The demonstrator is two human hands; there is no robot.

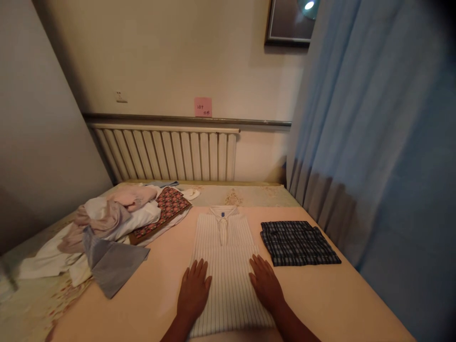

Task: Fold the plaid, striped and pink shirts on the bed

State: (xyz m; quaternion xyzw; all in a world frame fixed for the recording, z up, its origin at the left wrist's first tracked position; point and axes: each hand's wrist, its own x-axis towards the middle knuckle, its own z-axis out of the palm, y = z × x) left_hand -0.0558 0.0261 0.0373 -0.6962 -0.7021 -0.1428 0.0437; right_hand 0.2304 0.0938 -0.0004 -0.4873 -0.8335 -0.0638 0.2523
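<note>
A white shirt with thin dark stripes (230, 280) lies flat on the peach sheet, its sides folded in to a long narrow shape. Its collar, with a small dark blue label inside, points away from me. My left hand (194, 289) rests flat on the shirt's left edge, fingers stretched out. On the right edge lies my right hand (265, 285), palm down with fingers extended. Neither hand grips the cloth. To the right of the shirt sits a folded dark plaid garment (299, 243), apart from my right hand.
A loose heap of clothes (107, 216) lies on the left, with a grey cloth (116, 261) and a red patterned cloth (169, 209). Behind the bed stand a radiator (171, 152) and a wall with a pink note (203, 107). A blue curtain (342, 133) hangs at right.
</note>
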